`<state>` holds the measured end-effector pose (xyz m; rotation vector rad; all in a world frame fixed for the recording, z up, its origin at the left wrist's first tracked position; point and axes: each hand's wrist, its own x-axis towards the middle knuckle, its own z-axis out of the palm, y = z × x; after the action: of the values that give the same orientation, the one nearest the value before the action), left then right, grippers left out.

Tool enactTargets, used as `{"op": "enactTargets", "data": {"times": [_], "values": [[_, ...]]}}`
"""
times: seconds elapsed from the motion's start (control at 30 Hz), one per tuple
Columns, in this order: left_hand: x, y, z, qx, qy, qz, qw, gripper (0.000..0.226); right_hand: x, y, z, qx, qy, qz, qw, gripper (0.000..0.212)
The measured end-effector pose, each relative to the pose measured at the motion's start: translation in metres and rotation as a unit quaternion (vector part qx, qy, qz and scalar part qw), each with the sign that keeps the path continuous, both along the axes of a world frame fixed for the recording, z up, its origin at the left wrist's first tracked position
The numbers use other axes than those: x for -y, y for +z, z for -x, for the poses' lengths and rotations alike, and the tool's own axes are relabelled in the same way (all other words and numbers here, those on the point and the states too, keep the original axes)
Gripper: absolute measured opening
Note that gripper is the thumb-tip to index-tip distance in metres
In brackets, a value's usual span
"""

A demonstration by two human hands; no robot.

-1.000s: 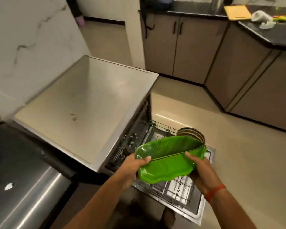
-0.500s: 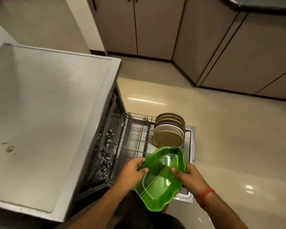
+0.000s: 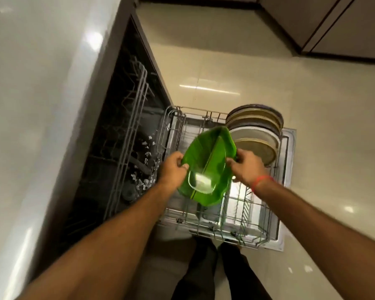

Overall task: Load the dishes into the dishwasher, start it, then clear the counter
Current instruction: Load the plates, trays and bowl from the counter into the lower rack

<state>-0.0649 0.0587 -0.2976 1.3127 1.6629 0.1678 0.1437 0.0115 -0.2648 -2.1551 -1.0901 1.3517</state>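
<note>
Above rack [image 3: 256, 232], green dish [image 3: 206, 167] between hands

The pulled-out wire lower rack [image 3: 245, 226] of the dishwasher sits in the centre and lower right of the frame, on the open steel door [image 3: 288, 161]. A row of round plates [image 3: 256, 131] stands on edge in the rack's upper right part. Just left of and below the plates, the green leaf-shaped plastic dish [image 3: 206, 167] is held tilted over the rack's middle, the left hand [image 3: 174, 167] on its left rim and the right hand [image 3: 248, 166] on its right rim. Left of the rack, the dishwasher's dark cavity holds a grey wire upper rack [image 3: 132, 118]. The pale countertop [image 3: 41, 94] fills the frame's left side above the cavity. Tiled floor [image 3: 323, 105] lies to the right, with cabinet fronts [image 3: 338, 24] at upper right.
</note>
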Motion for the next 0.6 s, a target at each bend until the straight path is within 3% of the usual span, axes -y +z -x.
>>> {"op": "enactTargets", "data": {"times": [0.13, 0.47, 0.6], "values": [[-0.044, -0.031, -0.01, -0.024, 0.005, -0.032, 0.999, 0.023, -0.056, -0.04, -0.004, 0.056, 0.054, -0.007, 0.997, 0.026], [-0.193, -0.042, -0.046, -0.109, 0.015, -0.168, 0.98, 0.017, -0.181, -0.072, -0.009, 0.116, 0.056, -0.079, 0.989, 0.029], [-0.213, -0.053, -0.045, -0.112, 0.026, -0.17, 0.979, 0.013, -0.201, -0.088, 0.0, 0.13, 0.039, -0.086, 0.987, 0.03]]}}
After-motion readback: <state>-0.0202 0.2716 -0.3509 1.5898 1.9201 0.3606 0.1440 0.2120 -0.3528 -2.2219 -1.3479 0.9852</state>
